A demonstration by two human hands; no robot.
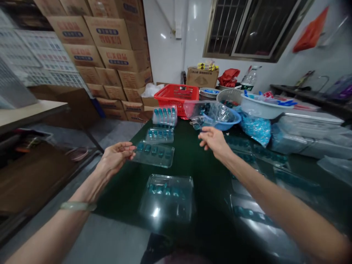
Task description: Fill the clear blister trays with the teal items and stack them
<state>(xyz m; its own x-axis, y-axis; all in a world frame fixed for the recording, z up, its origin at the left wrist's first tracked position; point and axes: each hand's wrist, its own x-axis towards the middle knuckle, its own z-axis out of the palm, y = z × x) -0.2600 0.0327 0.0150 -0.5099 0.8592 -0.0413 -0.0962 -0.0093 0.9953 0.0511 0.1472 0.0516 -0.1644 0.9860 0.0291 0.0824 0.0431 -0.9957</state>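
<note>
My left hand pinches the left edge of a clear plastic blister tray with teal pieces in its pockets, over a dark green table. My right hand reaches forward over the table with fingers curled loosely, holding nothing I can see. It is just short of a blue bowl lined with a clear bag of teal pieces. A second filled tray and a stack of trays lie beyond. Another tray lies close to me.
A red basket stands at the table's far end, a white basin and bags of teal pieces to the right. More trays lie along the right side. Cardboard boxes are stacked at back left.
</note>
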